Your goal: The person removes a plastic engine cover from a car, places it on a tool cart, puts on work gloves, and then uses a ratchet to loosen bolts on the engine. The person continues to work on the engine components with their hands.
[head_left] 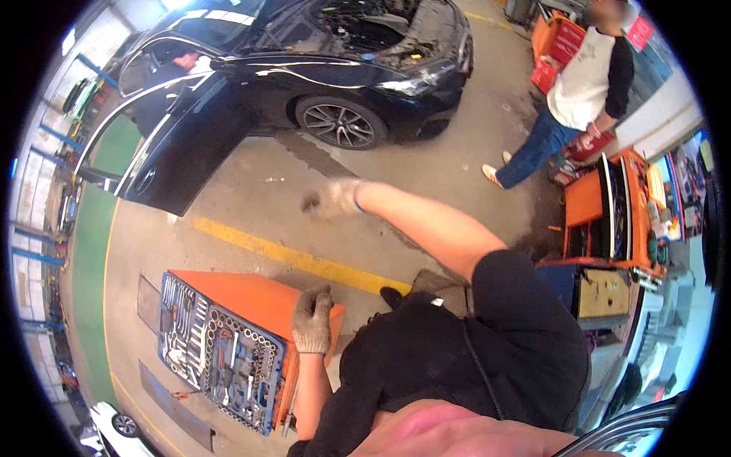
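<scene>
Cart (247, 293): likely heavy, stiff; hold by edges.
Left hand (312, 324): near cart's right edge; grip unclear.
Right hand (333, 199): blurred; fingers indeterminable.

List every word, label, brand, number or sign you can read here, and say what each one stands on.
No text can be read clearly enough to quote.
Red box at upper right: pale marks, too small to read.
Pink-red sign near the right wall: too blurred to read.
Standing person's pale shirt: faint chest marks, unreadable.
</scene>
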The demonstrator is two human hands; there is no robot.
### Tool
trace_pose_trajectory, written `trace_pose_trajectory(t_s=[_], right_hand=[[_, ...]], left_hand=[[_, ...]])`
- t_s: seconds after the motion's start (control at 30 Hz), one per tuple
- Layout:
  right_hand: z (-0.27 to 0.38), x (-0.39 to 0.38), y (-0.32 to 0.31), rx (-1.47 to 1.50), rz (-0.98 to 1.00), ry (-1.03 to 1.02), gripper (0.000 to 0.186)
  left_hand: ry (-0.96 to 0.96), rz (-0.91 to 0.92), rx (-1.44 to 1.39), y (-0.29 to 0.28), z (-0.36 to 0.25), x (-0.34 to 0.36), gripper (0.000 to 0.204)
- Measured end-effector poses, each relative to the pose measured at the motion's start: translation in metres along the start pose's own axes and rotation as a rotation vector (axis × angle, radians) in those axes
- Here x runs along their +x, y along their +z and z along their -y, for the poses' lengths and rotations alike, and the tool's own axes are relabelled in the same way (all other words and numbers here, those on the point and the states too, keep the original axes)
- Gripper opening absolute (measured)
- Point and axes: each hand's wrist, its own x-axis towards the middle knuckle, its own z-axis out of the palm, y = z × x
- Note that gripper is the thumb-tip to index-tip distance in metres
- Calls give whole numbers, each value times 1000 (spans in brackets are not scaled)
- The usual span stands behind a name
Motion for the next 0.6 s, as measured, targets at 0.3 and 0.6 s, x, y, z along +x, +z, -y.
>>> trace_pose_trajectory(t_s=[0.3,0.6], right_hand=[[58,-75,66,-15,309,-15,60],[47,-70,93,120,281,-263,49]], left_hand=[[-460,8,-295,4,21,3,42],[-517,89,-246,-13,-2,-13,33]])
